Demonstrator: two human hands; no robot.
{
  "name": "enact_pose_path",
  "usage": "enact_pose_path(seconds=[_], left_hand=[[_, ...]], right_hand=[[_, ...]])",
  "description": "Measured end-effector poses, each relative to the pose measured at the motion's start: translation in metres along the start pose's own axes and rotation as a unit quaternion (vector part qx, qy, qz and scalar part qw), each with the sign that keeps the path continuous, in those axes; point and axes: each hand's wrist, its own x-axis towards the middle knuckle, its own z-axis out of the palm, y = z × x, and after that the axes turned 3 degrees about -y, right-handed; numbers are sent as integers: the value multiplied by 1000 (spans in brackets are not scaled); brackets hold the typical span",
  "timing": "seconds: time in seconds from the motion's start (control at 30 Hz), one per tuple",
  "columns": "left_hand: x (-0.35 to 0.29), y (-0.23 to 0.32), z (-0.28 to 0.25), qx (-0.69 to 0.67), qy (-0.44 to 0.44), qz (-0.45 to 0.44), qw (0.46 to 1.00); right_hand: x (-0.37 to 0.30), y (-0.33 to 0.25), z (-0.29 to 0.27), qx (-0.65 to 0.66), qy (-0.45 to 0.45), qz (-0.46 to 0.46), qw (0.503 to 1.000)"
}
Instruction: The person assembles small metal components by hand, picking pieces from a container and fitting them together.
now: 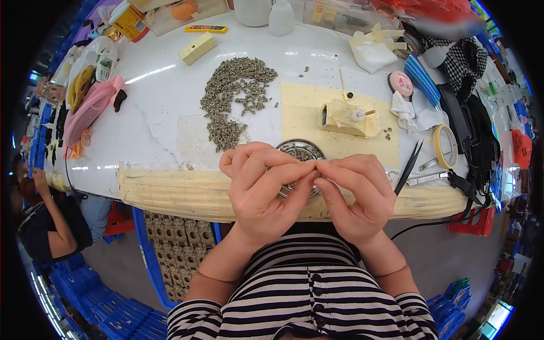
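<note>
My left hand [263, 184] and my right hand [358, 191] meet above the table's front edge, thumbs and forefingers pinched together tip to tip. Whatever sits between the fingertips is too small to make out. Partly hidden beneath them is a round metal dish [317, 148] holding small grey metal parts [300, 153]. A large heap of similar small metal parts [229, 93] lies spread on the white table just beyond my left hand. Right of my right hand rests a pair of black tweezers [409, 167].
A block wrapped in cream tape [345, 118] stands on a taped sheet [300, 102]. Farther right are a tape roll [445, 146] and a black bag [481, 130]. A pink fan-like object [93, 113] is at left. Below the table, a blue crate [148, 255] holds metal blocks; another person [56, 221] sits left.
</note>
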Motion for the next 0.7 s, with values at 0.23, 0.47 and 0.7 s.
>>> enact_pose_path(seconds=[0.23, 0.47, 0.7], left_hand=[[5, 5, -6, -9, -30, 35, 999], [6, 7, -6, 11, -34, 23, 999], [0, 0, 0, 2, -3, -1, 1000]], right_hand=[[-3, 7, -5, 234, -88, 191, 949], [-1, 7, -4, 127, -27, 114, 985], [2, 0, 0, -27, 5, -32, 999]])
